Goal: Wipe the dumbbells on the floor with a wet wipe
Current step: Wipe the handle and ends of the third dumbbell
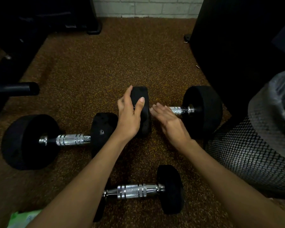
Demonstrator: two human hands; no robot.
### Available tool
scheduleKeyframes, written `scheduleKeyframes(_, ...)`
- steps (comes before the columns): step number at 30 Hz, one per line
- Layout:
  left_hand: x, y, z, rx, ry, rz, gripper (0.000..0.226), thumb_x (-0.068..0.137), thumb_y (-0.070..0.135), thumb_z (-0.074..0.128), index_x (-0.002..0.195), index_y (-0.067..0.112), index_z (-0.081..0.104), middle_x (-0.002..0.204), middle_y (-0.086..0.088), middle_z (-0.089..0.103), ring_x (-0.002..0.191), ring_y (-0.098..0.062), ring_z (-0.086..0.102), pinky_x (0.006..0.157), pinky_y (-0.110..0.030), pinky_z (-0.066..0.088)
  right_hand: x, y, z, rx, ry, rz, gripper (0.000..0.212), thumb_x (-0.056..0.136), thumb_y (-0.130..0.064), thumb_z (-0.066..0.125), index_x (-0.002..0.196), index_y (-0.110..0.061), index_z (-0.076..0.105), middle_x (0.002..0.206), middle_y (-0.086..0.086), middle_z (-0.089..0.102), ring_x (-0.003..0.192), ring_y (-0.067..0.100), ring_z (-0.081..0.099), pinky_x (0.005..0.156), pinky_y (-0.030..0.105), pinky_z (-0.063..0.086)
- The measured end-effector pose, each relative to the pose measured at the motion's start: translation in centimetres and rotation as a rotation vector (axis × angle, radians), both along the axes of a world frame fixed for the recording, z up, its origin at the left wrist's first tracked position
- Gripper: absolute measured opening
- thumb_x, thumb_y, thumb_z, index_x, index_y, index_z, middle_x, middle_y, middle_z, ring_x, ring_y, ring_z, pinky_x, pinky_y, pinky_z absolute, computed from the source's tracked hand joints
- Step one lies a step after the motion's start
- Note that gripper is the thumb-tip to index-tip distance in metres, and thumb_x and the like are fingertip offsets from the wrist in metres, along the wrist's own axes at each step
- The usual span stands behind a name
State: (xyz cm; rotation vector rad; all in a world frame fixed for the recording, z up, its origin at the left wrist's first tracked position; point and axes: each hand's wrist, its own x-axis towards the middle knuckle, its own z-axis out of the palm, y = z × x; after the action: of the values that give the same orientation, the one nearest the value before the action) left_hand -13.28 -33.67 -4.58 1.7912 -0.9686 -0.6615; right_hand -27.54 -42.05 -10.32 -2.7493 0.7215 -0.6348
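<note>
Three dumbbells lie on the speckled floor. At the frame's centre the left hand [130,116] grips one black head of the centre dumbbell [202,109], thumb and fingers curled round it. The right hand [168,119], blurred, hovers over that dumbbell's chrome handle, and its fingers seem straight and together. The left dumbbell [72,139] lies at mid-left and the lower dumbbell [135,190] at the bottom centre. A green wipes pack [25,218] sits in the lower left corner.
</note>
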Motion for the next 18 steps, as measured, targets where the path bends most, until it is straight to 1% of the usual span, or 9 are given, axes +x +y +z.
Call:
scheduleKeyframes(2,-0.1,0.1,-0.1,-0.005,-0.003,-0.001,0.059,0.098,0.042,0.038,0.15,0.027,0.013,0.149,-0.007,0.018,0.136,-0.016,0.024,0.102,-0.019,0.018,-0.7,-0.7,0.1,-0.011,0.005,0.052,0.046,0.088,-0.008,0.037,0.13,-0.006,0.054,0.135,0.013,0.054,0.13,0.025,0.045,0.113,0.038,0.025)
scheduleKeyframes(4,-0.1,0.1,0.0,-0.007,0.0,-0.002,0.059,0.098,0.042,0.038,0.15,0.028,0.012,0.149,-0.007,0.018,0.136,-0.016,0.024,0.101,-0.02,0.018,-0.5,-1.3,0.9,0.045,0.015,0.022,0.041,0.088,-0.005,0.049,0.128,-0.011,0.057,0.133,0.009,0.057,0.128,0.021,0.049,0.112,0.039,0.027)
scheduleKeyframes(5,-0.1,0.1,-0.1,-0.003,0.003,-0.002,0.059,0.098,0.043,0.037,0.15,0.028,0.012,0.148,-0.007,0.018,0.136,-0.016,0.024,0.101,-0.02,0.018,0.1,-1.4,1.5,0.105,0.019,-0.033,0.038,0.088,-0.006,0.053,0.125,-0.014,0.06,0.128,0.008,0.061,0.123,0.021,0.053,0.111,0.039,0.032)
scheduleKeyframes(7,0.0,0.1,0.0,0.005,0.01,0.001,0.06,0.098,0.045,0.037,0.149,0.03,0.012,0.148,-0.006,0.018,0.134,-0.016,0.026,0.1,-0.021,0.02,1.8,-2.0,3.3,0.243,0.083,-0.179,0.028,0.092,-0.018,0.051,0.116,-0.018,0.065,0.113,0.01,0.068,0.106,0.026,0.062,0.095,0.04,0.048)
scheduleKeyframes(9,-0.1,0.1,0.1,0.008,0.009,0.002,0.059,0.097,0.045,0.037,0.149,0.031,0.012,0.148,-0.005,0.018,0.132,-0.014,0.027,0.099,-0.021,0.02,3.9,-3.1,5.3,0.356,0.302,-0.297,0.029,0.093,-0.027,0.045,0.11,-0.012,0.063,0.108,0.016,0.066,0.097,0.033,0.062,0.082,0.039,0.051)
scheduleKeyframes(11,-0.1,0.2,0.1,0.0,0.009,-0.003,0.059,0.098,0.045,0.037,0.149,0.03,0.012,0.148,-0.005,0.018,0.127,-0.01,0.026,0.098,-0.02,0.02,5.9,-4.3,6.9,0.478,0.512,-0.327,0.032,0.093,-0.026,0.043,0.112,-0.004,0.057,0.114,0.017,0.058,0.1,0.035,0.058,0.078,0.033,0.047)
scheduleKeyframes(13,-0.1,0.3,0.2,-0.012,0.013,-0.011,0.059,0.098,0.044,0.038,0.15,0.03,0.012,0.147,-0.004,0.018,0.121,-0.005,0.026,0.098,-0.019,0.021,7.2,-5.5,7.5,0.636,0.635,-0.301,0.037,0.094,-0.024,0.041,0.116,0.001,0.055,0.108,0.014,0.055,0.099,0.033,0.057,0.076,0.032,0.043)
scheduleKeyframes(16,-0.2,0.4,0.2,-0.019,0.007,-0.013,0.059,0.098,0.042,0.038,0.15,0.028,0.013,0.147,-0.005,0.018,0.118,-0.001,0.024,0.098,-0.017,0.021,7.9,-6.2,6.9,0.956,0.683,-0.214,0.045,0.096,-0.024,0.036,0.103,0.011,0.063,0.094,0.024,0.07,0.075,0.032,0.068,0.074,0.039,0.056)
scheduleKeyframes(18,-0.1,0.4,0.3,-0.019,0.008,-0.015,0.059,0.098,0.043,0.038,0.15,0.028,0.012,0.147,-0.004,0.019,0.118,-0.002,0.025,0.098,-0.018,0.022,7.8,-6.1,6.4,0.932,0.643,-0.227,0.047,0.096,-0.028,0.037,0.101,0.01,0.064,0.087,0.023,0.071,0.063,0.028,0.068,0.065,0.035,0.057)
